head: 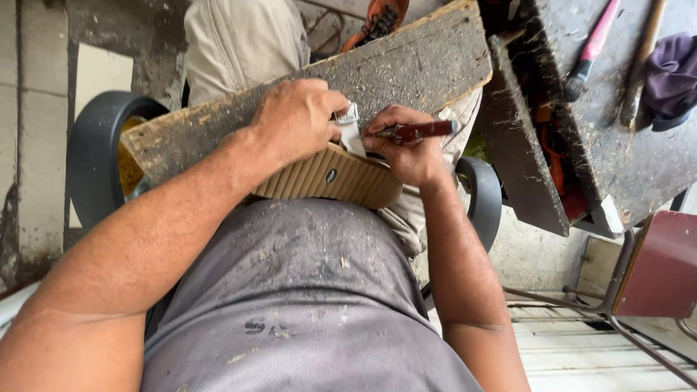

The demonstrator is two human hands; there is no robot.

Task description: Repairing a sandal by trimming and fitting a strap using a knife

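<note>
Dusty concrete floor (43,145) lay below a rough board (406,69) across the lap. On it a tan sandal sole (327,178) ran left to right, its far edge hidden under the left hand (294,120), which pressed closed on a white strap (351,127). The right hand (406,149) gripped a dark red-handled tool (417,131), tip hidden.

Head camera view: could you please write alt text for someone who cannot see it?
Seen from above, a seated person's left hand presses a tan ribbed sandal sole against a worn wooden board on their lap, while the right hand works a dark red-handled tool at its pale strap. A dusty workbench with a pink-handled tool stands to the right.
</note>
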